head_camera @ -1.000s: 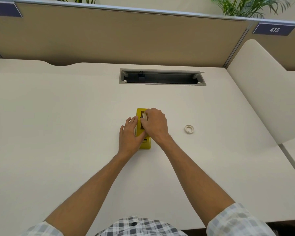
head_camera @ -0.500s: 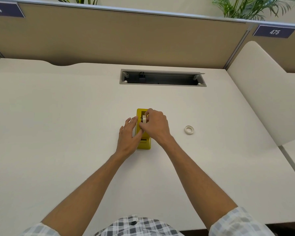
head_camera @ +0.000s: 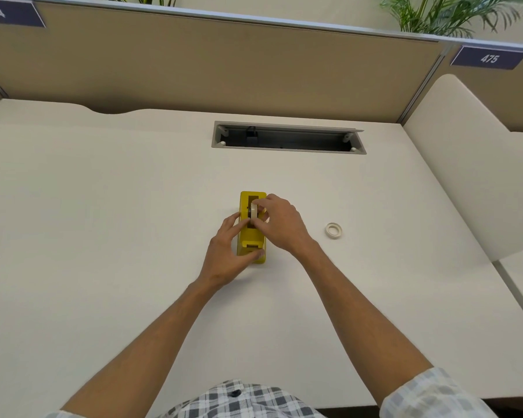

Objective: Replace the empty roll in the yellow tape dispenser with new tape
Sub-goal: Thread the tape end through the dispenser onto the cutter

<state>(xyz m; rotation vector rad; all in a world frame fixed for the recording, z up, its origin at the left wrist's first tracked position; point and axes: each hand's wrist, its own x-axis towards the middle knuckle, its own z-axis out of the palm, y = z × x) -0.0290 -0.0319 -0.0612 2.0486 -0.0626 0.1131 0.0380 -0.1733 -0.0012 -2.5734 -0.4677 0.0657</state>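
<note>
A: Where do things stand?

B: The yellow tape dispenser [head_camera: 252, 233] sits mid-surface [head_camera: 103, 236]. The left hand [head_camera: 228, 251] wraps its near end, fingers closed around the body to brace it. The right hand [head_camera: 280, 224] pinches a pale roll [head_camera: 254, 212], on edge, in the dispenser's well. A second ring [head_camera: 334, 229] lies flat on the surface, well apart to the right.

A: Which roll is the empty one?

B: I can't tell from here; both look pale and thin.

A: What could go wrong?

B: If the roll is tilted, its hub may jam against the well's walls instead of moving freely. A hard tug or push could drag the dispenser along should the left hand slacken. The thumb also rests near the cutter end, so a slip might scrape it. And mixing up the two rings would undo the job.
</note>
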